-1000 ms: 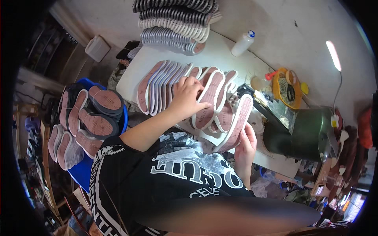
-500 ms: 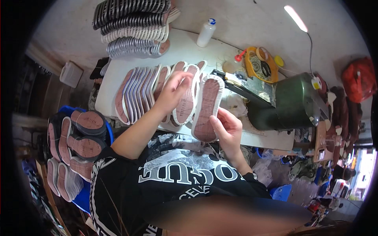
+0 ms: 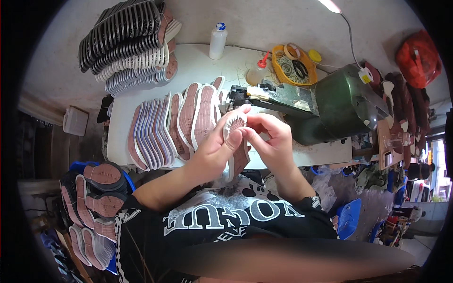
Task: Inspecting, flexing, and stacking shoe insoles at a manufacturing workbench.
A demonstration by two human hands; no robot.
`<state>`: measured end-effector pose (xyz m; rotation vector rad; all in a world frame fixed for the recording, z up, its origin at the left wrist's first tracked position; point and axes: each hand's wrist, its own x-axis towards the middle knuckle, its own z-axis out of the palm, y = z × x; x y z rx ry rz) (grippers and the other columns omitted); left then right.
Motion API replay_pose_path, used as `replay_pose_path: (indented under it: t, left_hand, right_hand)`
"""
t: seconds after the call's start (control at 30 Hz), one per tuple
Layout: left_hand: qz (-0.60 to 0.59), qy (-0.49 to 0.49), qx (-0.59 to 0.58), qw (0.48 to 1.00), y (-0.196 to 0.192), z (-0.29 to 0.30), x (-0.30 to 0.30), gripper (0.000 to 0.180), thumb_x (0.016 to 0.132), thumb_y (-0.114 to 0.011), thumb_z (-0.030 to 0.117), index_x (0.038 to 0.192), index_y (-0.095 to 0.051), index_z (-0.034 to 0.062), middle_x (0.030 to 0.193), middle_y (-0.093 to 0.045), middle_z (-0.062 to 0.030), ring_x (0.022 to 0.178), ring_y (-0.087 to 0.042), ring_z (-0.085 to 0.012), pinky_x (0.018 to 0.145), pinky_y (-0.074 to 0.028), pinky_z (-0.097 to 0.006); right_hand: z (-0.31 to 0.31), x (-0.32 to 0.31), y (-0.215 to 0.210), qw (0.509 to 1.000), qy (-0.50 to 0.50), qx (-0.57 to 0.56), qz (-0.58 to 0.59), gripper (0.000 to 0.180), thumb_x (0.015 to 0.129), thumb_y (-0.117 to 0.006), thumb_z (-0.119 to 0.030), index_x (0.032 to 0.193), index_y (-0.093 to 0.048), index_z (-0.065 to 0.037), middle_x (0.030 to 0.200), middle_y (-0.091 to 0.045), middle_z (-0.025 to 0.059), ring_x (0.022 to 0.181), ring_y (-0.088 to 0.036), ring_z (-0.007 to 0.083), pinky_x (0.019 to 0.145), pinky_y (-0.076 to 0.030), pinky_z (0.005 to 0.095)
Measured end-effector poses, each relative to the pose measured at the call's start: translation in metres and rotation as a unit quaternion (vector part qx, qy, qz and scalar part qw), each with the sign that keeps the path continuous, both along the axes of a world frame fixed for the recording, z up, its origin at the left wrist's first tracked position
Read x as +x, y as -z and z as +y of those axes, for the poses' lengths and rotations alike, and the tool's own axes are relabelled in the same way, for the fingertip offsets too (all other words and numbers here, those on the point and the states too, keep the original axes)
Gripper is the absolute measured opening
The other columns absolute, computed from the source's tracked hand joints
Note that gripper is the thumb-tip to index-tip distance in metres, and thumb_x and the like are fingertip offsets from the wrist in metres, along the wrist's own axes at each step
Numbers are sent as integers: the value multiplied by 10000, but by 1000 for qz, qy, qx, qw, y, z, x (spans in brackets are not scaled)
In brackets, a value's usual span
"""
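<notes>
We list one pinkish-brown shoe sole with a white rubber rim [image 3: 234, 141], held at the picture's centre above the near edge of the white worktable [image 3: 198, 63]. Our left hand [image 3: 214, 148] wraps it from nine o'clock, fingers closed around its back; our right hand [image 3: 271, 139] meets it from three o'clock, fingertips [image 3: 247, 123] pinching the rim at the toe end. Both hands are together, clamped on this one sole.

At nine o'clock of the hands: a fanned row of matching pink-and-white soles [image 3: 172, 125], standing on edge on the table. At eleven o'clock: a heap of dark and pale ribbed outsoles [image 3: 127, 40]. At twelve o'clock: a white plastic squeeze bottle with a blue cap [image 3: 218, 41], upright. At one o'clock: a yellow round tub of bands and rings [image 3: 290, 63]. At two to three o'clock: a dark green sewing machine [image 3: 339, 104], just beside the right hand. At eight o'clock, below the table: a blue crate piled with finished soles [image 3: 96, 188].
</notes>
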<state>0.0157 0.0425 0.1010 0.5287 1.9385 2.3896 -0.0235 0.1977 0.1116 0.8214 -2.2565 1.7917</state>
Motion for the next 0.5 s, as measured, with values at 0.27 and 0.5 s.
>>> replay_pose_path:
  t: [0.27, 0.5]
  left_hand:
    - [171, -125, -237, 948, -9, -8, -12, 615, 965, -428, 432, 1321, -378, -66, 1272, -487, -257, 1173, -501, -391, 968, -405, -410]
    - [104, -132, -222, 960, -22, -14, -11, 536, 978, -410, 414, 1256, -427, -44, 1164, -534, -206, 927, -615, -337, 789, -483, -387]
  right_hand:
    - [2, -14, -27, 987, -21, 155, 45, 105, 770, -687, -72, 848, -653, -13, 691, -635, 109, 600, -631, 236, 557, -495, 311]
    - [-11, -31, -38, 978, -12, 185, 91, 138, 680, -690, -64, 731, -565, -40, 596, -580, 60, 513, -584, 201, 506, -469, 297]
